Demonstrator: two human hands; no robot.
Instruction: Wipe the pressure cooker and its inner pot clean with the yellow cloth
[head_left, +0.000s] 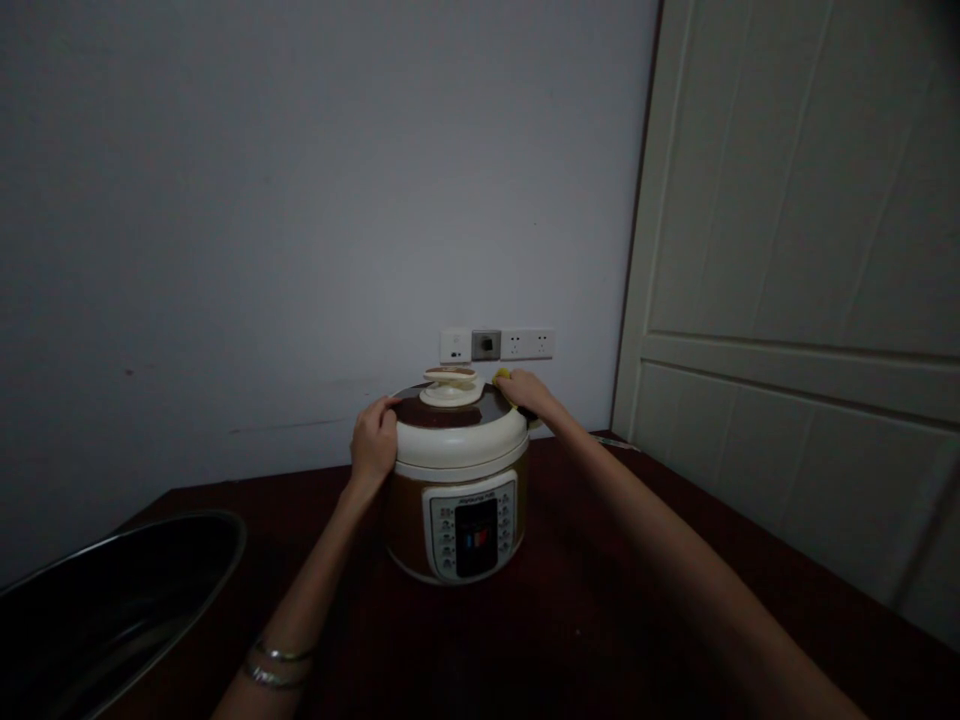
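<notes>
An electric pressure cooker (459,447) with a white rim, brown body and front button panel stands upright on the dark red table (570,610). Its lid is on, with a cream-coloured handle (450,391) on top. My left hand (374,440) grips the left side of the lid's rim, its fingertips over the edge. At the back right of the lid, my right hand (527,392) is closed on a yellow cloth (502,375), pressed against the lid. Most of the cloth is hidden by the fingers.
A large dark pot or bowl (237,530) with a pale rim sits at the lower left. Wall sockets (527,344) and a switch plate (455,346) are behind the cooker. A white panelled door (795,230) stands to the right, near the table edge.
</notes>
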